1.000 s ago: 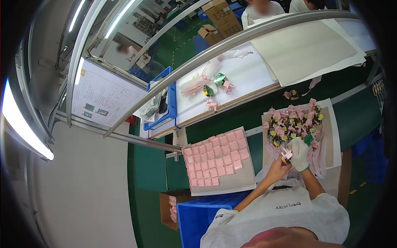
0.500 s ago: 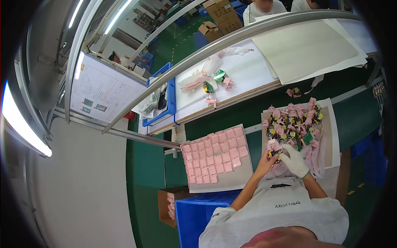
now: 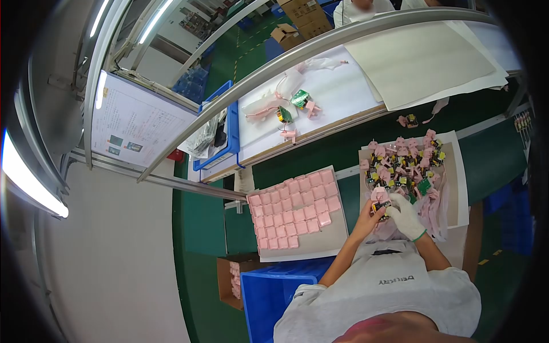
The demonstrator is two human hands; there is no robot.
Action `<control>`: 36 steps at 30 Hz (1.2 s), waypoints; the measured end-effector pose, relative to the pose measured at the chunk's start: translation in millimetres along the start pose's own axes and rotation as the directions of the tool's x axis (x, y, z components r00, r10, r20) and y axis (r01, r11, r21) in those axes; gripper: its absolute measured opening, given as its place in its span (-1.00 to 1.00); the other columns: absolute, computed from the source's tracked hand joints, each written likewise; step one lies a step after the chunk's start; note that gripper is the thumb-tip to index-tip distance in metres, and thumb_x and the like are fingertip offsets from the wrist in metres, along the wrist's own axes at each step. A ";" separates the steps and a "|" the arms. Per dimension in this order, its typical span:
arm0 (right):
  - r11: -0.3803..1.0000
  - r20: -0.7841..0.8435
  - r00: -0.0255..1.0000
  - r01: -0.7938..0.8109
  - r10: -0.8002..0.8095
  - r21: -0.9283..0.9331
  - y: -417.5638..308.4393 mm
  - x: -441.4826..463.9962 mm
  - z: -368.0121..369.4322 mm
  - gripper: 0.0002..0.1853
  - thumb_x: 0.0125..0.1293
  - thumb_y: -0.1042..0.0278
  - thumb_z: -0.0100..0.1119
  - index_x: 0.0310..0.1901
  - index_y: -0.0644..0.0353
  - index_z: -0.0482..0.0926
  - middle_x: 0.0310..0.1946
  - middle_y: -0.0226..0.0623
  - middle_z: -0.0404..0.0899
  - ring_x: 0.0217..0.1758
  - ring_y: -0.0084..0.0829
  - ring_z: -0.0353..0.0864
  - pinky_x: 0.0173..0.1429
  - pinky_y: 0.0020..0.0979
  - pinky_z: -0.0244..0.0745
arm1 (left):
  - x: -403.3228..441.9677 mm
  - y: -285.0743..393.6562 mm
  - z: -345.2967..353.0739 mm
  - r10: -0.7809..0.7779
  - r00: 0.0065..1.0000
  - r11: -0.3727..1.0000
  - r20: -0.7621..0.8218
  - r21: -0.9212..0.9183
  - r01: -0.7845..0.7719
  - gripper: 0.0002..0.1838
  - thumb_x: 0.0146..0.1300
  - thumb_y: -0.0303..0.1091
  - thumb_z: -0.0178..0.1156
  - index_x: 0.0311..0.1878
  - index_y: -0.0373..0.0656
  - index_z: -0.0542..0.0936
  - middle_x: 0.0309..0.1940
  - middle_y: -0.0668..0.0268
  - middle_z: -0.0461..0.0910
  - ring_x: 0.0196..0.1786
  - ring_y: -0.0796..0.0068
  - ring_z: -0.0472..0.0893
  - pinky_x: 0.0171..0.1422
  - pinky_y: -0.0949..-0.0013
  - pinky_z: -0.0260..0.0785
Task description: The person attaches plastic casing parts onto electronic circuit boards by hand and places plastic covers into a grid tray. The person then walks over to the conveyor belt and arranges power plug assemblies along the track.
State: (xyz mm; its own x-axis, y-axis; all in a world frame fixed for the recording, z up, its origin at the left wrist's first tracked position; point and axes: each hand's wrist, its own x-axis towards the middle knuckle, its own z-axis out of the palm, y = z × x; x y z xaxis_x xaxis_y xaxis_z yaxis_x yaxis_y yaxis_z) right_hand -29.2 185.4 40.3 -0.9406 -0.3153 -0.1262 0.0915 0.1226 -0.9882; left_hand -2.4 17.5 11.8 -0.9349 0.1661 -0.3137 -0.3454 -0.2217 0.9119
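My bare left hand [image 3: 365, 222] is closed around a circuit board assembly with a pink plastic part [image 3: 380, 196], black and yellow components showing below the pink. From the right, my right hand [image 3: 408, 220], in a white glove, has its fingers bent against the same assembly. The gloved fingertips are partly hidden, so their exact grip is hard to see. Just beyond both hands lies a pile of similar pink-and-board assemblies [image 3: 403, 163] on a cardboard-lined tray [image 3: 456, 188]. Pale pink wires [image 3: 433, 220] trail from the pile beside my glove.
Left of my hands, rows of pink plastic housings [image 3: 291, 208] lie on a board [image 3: 331, 240]. A blue bin [image 3: 269, 297] and a carton [image 3: 226, 286] stand below it. The raised shelf [image 3: 349, 86] holds two wired boards [image 3: 291, 106] and a blue tray [image 3: 233, 134]. A metal rail [image 3: 320, 51] crosses above.
The view has shifted slightly. Both hands stay together at the near edge of the pile, still on the circuit board assembly, which looks a little more upright.
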 end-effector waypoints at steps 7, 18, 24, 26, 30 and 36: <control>0.990 -0.011 0.996 -0.089 0.091 0.111 -3.3 -1.9 2.3 -0.57 0.26 0.51 0.09 0.18 0.29 0.38 -0.06 -0.16 0.58 -0.02 -0.39 0.59 0.08 -0.40 0.47 | -1.3 -1.1 -14.0 -0.039 0.992 0.971 0.123 0.238 0.009 -0.46 0.35 -0.38 0.18 0.31 -0.13 0.19 0.01 0.24 0.52 -0.03 0.47 0.59 -0.04 0.43 0.49; 1.000 0.154 0.988 -0.024 0.026 -0.015 -4.9 -1.2 -0.9 -0.36 0.18 0.54 0.12 0.33 0.29 0.21 0.10 0.02 0.49 0.14 -0.20 0.54 0.22 -0.37 0.41 | -11.1 2.1 -19.8 -0.059 0.989 0.995 0.134 0.082 0.048 -0.37 0.28 -0.52 0.19 0.34 -0.08 0.14 0.04 0.26 0.51 0.05 0.45 0.56 0.10 0.36 0.49; 0.965 0.229 0.972 0.104 -0.048 -0.241 -40.0 -7.0 -3.6 -0.33 0.18 0.52 0.13 0.35 0.31 0.19 0.14 0.05 0.46 0.20 -0.15 0.49 0.27 -0.32 0.36 | -13.9 -16.1 -17.9 -0.044 0.993 0.999 0.106 0.017 0.042 -0.35 0.28 -0.58 0.16 0.36 -0.04 0.11 0.05 0.27 0.49 0.10 0.43 0.53 0.12 0.33 0.48; 0.925 0.237 0.950 0.264 -0.202 -0.273 -27.2 -6.9 -1.6 -0.32 0.17 0.51 0.14 0.35 0.30 0.19 0.14 0.06 0.45 0.21 -0.11 0.48 0.28 -0.30 0.35 | -14.5 -25.5 -12.8 0.033 0.998 0.999 0.054 -0.019 -0.032 -0.34 0.28 -0.58 0.16 0.37 -0.04 0.09 0.06 0.26 0.48 0.09 0.43 0.53 0.12 0.34 0.48; 0.919 0.203 0.965 0.227 -0.168 -0.322 -11.3 -9.4 0.4 -0.33 0.18 0.47 0.16 0.34 0.35 0.20 0.19 0.09 0.41 0.27 -0.15 0.43 0.33 -0.31 0.29 | -17.6 -38.3 -23.6 0.060 0.998 0.997 0.011 0.049 -0.060 -0.32 0.28 -0.58 0.16 0.38 -0.03 0.08 0.07 0.26 0.46 0.07 0.44 0.53 0.11 0.34 0.48; 0.967 0.211 0.976 0.109 -0.060 -0.229 -17.7 0.0 -5.4 -0.40 0.18 0.40 0.17 0.27 0.31 0.29 0.10 0.07 0.45 0.17 -0.08 0.48 0.25 -0.27 0.35 | -18.7 -11.3 -17.8 -0.100 0.995 0.989 0.018 0.107 0.098 -0.38 0.30 -0.52 0.18 0.36 -0.06 0.15 0.05 0.27 0.46 0.03 0.48 0.52 0.07 0.34 0.46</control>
State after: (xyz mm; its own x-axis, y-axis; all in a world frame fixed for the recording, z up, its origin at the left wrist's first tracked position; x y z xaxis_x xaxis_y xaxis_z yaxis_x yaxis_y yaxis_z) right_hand -32.6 188.3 58.3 -0.8541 -0.5135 -0.0823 -0.0885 0.2994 -0.9500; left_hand 17.5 -0.2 2.6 -0.8938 0.2049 -0.3988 -0.4245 -0.1005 0.8998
